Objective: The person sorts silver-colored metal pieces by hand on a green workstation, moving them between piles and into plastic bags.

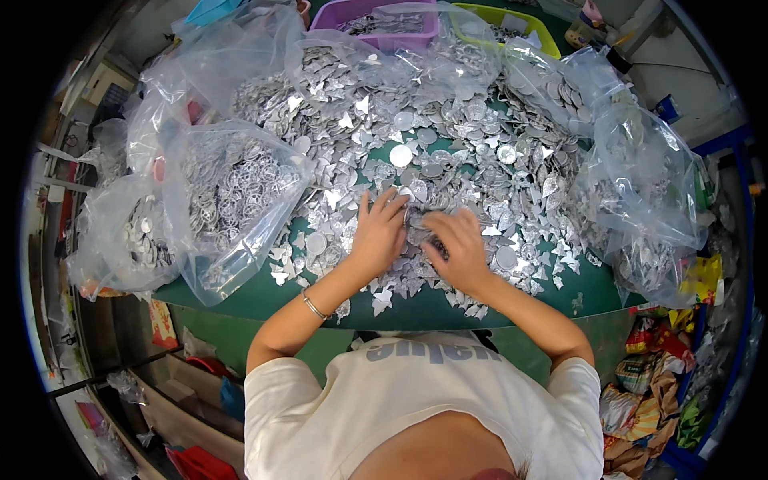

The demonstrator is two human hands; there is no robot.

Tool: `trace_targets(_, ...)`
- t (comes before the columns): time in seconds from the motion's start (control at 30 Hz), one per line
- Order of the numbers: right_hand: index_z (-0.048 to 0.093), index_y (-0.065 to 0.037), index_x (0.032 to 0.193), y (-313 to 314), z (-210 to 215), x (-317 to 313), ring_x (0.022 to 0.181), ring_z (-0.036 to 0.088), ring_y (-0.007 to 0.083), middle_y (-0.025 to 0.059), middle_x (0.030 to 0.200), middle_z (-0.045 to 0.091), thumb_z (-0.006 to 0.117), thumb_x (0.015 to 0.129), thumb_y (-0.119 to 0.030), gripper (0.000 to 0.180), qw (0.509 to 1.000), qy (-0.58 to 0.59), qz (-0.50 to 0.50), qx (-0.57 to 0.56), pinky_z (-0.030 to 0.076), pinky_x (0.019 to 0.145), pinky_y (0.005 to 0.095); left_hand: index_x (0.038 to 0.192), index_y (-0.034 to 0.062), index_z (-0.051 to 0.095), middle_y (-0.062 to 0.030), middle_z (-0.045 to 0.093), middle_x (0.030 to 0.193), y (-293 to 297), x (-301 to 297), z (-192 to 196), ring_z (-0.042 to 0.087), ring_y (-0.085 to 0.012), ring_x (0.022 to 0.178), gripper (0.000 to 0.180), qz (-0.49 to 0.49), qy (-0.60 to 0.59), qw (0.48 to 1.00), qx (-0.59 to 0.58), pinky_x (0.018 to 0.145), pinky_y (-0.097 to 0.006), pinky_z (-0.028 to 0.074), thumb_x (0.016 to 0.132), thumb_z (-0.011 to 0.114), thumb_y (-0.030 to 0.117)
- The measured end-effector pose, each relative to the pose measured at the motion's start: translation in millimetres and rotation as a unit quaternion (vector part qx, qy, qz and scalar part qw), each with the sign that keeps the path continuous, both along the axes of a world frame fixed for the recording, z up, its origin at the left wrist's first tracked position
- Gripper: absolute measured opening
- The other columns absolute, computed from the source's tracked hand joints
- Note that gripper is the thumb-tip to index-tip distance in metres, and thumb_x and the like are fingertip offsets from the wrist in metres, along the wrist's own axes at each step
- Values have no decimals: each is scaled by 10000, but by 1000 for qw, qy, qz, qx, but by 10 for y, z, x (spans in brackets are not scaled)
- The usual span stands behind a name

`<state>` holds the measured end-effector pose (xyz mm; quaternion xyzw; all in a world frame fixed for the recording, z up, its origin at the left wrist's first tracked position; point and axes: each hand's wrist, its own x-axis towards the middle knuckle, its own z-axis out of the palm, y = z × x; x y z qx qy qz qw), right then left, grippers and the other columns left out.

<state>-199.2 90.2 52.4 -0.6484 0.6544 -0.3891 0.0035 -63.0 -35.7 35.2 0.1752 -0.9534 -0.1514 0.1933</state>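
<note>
A wide heap of small flat silver metal pieces [512, 212] lies over the green table, with round discs, star-like and leaf-like shapes among them. My left hand [380, 234] rests on the near middle of the heap, its fingers stretched forward and apart. Just to its right, my right hand [458, 246] bends over the pieces, thumb apart from the fingers and fingertips slightly blurred. A darker clump of metal pieces [415, 221] sits between the two hands, touched by the right fingertips and partly hidden. A plain round disc [401, 155] shows beyond the hands.
Clear plastic bags of metal pieces stand at the left, one bag [228, 192] filled with ring-shaped ones. More bags [644, 184] line the right side. At the far edge are a purple basin [326, 16] and a yellow-green basin [550, 44]. The green table's edge [264, 308] runs before me.
</note>
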Motion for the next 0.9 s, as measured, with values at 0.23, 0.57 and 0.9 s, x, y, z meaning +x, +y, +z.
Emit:
trace_targets(0.23,609,-43,852,73,65,24,898,534,263,77,978,588,633,724,-64,132,988,-2,151,11,427,808,385,1044,-8,556,-135,536,1124,-76,129,4,453,-320,1133,301,95,135,976,139,974,-469,306,744,562,-20)
trace_targets(0.57,628,-23,883,-106,130,-557,926,523,276,89,983,601,658,722,-88,177,997,-60,-34,27,417,803,363,1040,55,569,-107,539,1105,22,2,160,484,-306,1043,284,-23,9,997,68,879,-362,387,762,621,73)
trace_targets(0.9,559,-48,972,-324,165,-454,1052,462,261,86,1047,518,656,731,-142,276,979,138,29,144,284,957,494,946,25,558,-119,537,917,-156,448,37,495,-318,906,208,76,107,986,102,786,-380,410,743,571,-16)
